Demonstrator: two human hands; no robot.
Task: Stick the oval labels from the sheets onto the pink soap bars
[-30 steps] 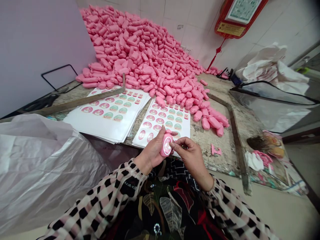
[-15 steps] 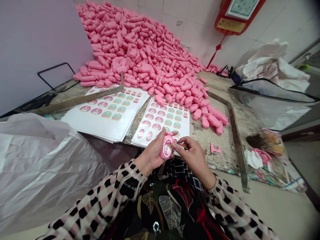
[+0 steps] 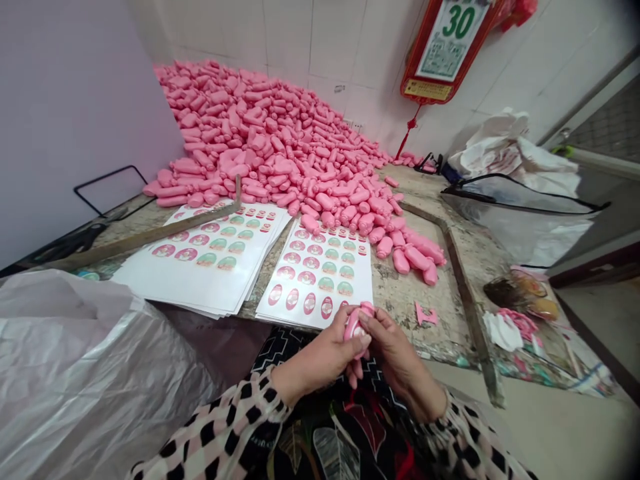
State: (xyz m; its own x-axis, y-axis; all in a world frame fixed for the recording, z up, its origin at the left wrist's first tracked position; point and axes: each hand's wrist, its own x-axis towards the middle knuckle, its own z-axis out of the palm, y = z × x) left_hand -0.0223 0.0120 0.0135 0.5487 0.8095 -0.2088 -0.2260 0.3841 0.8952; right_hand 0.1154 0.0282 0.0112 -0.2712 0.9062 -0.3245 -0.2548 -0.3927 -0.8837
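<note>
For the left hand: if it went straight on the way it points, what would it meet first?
Apart from the pink bottle in its fingers, the left hand would probably meet the right hand, which grips the same bottle; exact depth is unclear.

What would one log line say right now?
left hand: on pink bottle | right hand: on same bottle | nearby: sticker sheets, pink bottle pile

Looks like a small workshop I'm seeing here: there's a worn, stained table (image 3: 400,313) with a huge heap of identical pink bottles (image 3: 280,147) on it, and stacks of label sheets (image 3: 200,267) right in front. Tiled wall (image 3: 335,40) behind, a calendar (image 3: 447,50) hanging there, and a big plastic bag (image 3: 90,360) beside the table.
</note>
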